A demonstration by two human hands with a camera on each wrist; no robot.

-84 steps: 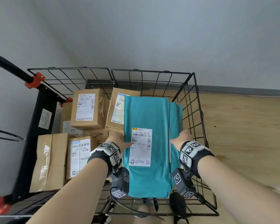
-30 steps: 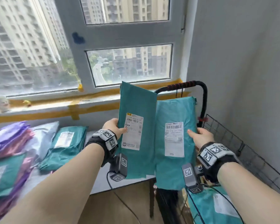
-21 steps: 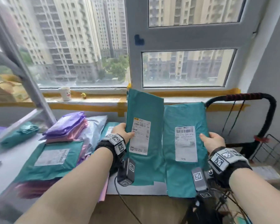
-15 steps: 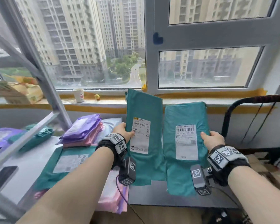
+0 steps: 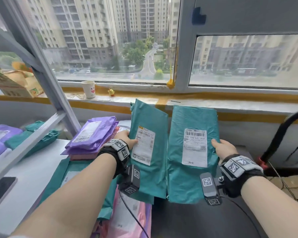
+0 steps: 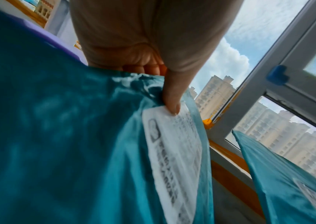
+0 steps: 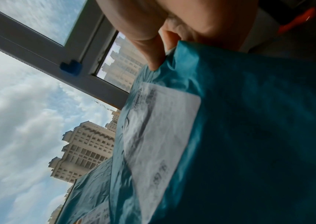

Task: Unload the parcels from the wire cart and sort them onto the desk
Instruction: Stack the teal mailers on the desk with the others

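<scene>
I hold two teal mailer bags upright over the desk (image 5: 33, 172), each with a white shipping label facing me. My left hand (image 5: 126, 139) pinches the left edge of the narrower teal bag (image 5: 150, 176), thumb on its label (image 6: 174, 136). My right hand (image 5: 222, 147) grips the right edge of the wider teal bag (image 5: 193, 117), thumb on the front (image 7: 153, 50). The two bags hang side by side, almost touching. Of the wire cart only the black handle (image 5: 282, 134) shows at the far right.
On the desk lie a purple and pink mailer stack (image 5: 93, 136), flat teal mailers (image 5: 58, 181) and pink ones (image 5: 127, 212). A grey shelf frame (image 5: 46, 83) crosses the left. A paper cup (image 5: 89, 89) stands on the sill. Cardboard boxes (image 5: 291, 184) sit low right.
I have turned from the cart to the desk, and the two bags, lifted together out of the cart, are now held apart, one in each hand. The view keeps swinging left.
</scene>
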